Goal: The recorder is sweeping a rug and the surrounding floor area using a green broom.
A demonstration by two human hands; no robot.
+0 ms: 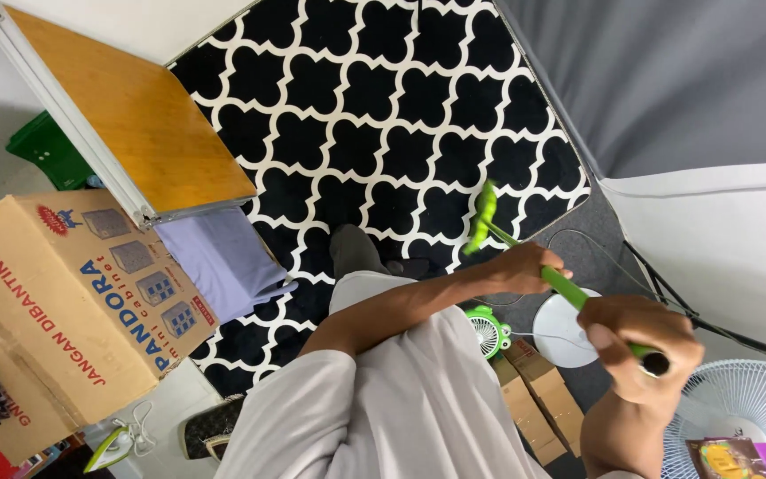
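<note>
A large brown cardboard box with red and blue print, a small red badge and four grey-blue square pictures on its side stands on the floor at the left, just below the corner of the tilted wooden surface. Two small plain brown cardboard cartons lie side by side on the floor just beside the black-and-white rug's lower right edge. A glossy purple and yellow snack packet lies on the white fan grille at the bottom right.

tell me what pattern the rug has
Black rug with a white quatrefoil lattice pattern, shown in the head view.
</note>
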